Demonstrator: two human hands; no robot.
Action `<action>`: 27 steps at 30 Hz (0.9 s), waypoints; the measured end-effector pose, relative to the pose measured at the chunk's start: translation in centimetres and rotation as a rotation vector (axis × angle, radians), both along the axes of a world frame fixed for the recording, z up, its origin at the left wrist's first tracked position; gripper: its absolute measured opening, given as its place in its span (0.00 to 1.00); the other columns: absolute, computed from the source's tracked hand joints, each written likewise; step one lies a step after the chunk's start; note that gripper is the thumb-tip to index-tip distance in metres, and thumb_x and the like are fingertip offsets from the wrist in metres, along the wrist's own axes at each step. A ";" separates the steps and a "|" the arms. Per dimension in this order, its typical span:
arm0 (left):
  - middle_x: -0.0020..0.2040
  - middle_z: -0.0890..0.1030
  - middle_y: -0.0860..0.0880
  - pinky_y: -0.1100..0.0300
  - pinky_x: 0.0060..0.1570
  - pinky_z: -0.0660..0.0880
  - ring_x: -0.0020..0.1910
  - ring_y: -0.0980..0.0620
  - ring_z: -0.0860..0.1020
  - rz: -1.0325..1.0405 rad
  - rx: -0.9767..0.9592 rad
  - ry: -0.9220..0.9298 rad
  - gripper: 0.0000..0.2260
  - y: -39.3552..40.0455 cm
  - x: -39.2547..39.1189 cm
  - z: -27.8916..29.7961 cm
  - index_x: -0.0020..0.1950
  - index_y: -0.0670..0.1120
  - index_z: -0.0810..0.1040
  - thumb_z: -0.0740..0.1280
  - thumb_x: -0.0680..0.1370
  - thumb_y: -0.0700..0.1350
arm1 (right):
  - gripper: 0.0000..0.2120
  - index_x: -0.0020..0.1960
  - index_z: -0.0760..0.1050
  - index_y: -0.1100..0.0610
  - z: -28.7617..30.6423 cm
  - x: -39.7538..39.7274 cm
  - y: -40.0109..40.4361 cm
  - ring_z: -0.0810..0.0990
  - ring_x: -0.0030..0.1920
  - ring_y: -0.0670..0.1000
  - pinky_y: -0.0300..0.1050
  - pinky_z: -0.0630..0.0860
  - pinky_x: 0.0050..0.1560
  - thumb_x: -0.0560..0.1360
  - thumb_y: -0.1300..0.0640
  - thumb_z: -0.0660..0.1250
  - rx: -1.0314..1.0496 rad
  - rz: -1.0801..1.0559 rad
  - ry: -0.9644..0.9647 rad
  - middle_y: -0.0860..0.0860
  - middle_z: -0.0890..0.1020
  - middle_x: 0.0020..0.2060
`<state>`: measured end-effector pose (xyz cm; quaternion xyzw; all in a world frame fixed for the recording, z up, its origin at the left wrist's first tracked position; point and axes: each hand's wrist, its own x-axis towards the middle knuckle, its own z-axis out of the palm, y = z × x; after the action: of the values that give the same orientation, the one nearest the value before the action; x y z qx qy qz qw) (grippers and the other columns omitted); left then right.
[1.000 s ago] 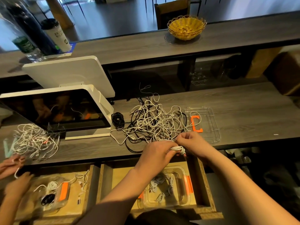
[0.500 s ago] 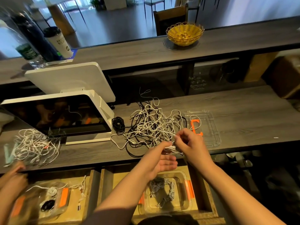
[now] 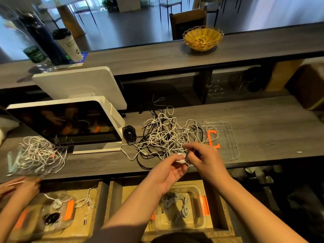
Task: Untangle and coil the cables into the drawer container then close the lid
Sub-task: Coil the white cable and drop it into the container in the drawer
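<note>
1. The left hand and right hand meet at the near edge of the tangle, both pinching a small white coil between curled fingers.
2. The coil hangs just above the open container in the drawer, which already holds grey coils; the left hand is nearer it.
3. A strand seems to run from the coil back up into the tangle, so the drop likely waits on freeing it.
4. The lid lies right of the tangle, off.

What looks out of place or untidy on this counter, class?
A tangled heap of white and black cables sprawls over the counter, one loop lying across the clear lid. Both hands hold a small white coil.
</note>
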<state>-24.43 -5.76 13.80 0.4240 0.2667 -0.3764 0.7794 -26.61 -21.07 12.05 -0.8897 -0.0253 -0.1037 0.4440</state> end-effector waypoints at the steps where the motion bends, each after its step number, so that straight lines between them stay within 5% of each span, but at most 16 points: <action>1: 0.41 0.81 0.41 0.64 0.35 0.80 0.39 0.50 0.78 0.026 -0.028 0.005 0.03 0.0 0.0 0.1 0.50 0.37 0.79 0.69 0.78 0.37 | 0.11 0.55 0.83 0.55 0.1 0.1 0.0 0.82 0.44 0.42 0.35 0.76 0.47 0.75 0.64 0.67 0.007 -0.003 -0.004 0.43 0.83 0.45; 6: 0.47 0.82 0.38 0.62 0.40 0.83 0.44 0.48 0.80 0.084 -0.153 0.013 0.13 0.2 -0.1 -0.1 0.53 0.35 0.81 0.71 0.73 0.41 | 0.14 0.48 0.83 0.56 0.6 0.4 -0.3 0.80 0.42 0.45 0.38 0.75 0.42 0.73 0.51 0.62 -0.007 -0.010 -0.061 0.46 0.82 0.40; 10: 0.46 0.83 0.38 0.61 0.40 0.82 0.44 0.48 0.81 0.089 -0.129 0.023 0.10 0.2 0.0 -0.1 0.52 0.35 0.81 0.71 0.75 0.41 | 0.05 0.45 0.81 0.57 0.2 0.4 -0.3 0.78 0.41 0.46 0.42 0.75 0.40 0.72 0.59 0.66 -0.018 -0.018 -0.080 0.47 0.79 0.39; 15: 0.41 0.82 0.40 0.63 0.33 0.81 0.42 0.49 0.80 0.094 -0.046 0.065 0.06 0.0 0.3 -0.5 0.52 0.36 0.79 0.69 0.79 0.39 | 0.04 0.45 0.79 0.56 -0.4 0.1 -0.3 0.75 0.43 0.44 0.35 0.70 0.40 0.74 0.64 0.69 -0.024 0.031 -0.048 0.44 0.75 0.41; 21: 0.36 0.82 0.43 0.63 0.29 0.79 0.34 0.51 0.81 0.013 0.058 0.082 0.02 -0.3 0.4 -1.0 0.48 0.38 0.79 0.66 0.78 0.35 | 0.08 0.44 0.81 0.51 -0.3 -0.2 -0.1 0.77 0.41 0.43 0.36 0.72 0.40 0.72 0.52 0.63 0.042 0.086 -0.046 0.43 0.78 0.40; 27: 0.48 0.81 0.39 0.62 0.32 0.79 0.39 0.49 0.80 -0.006 0.151 -0.005 0.09 -0.1 0.4 -1.6 0.56 0.37 0.79 0.68 0.77 0.34 | 0.10 0.47 0.81 0.48 -0.5 0.0 -0.7 0.80 0.44 0.45 0.33 0.74 0.44 0.75 0.63 0.72 0.236 0.141 0.080 0.42 0.81 0.41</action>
<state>-24.00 -5.82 12.25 0.4833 0.2909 -0.3563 0.7449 -26.57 -21.79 11.54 -0.8307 -0.0577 -0.0390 0.5524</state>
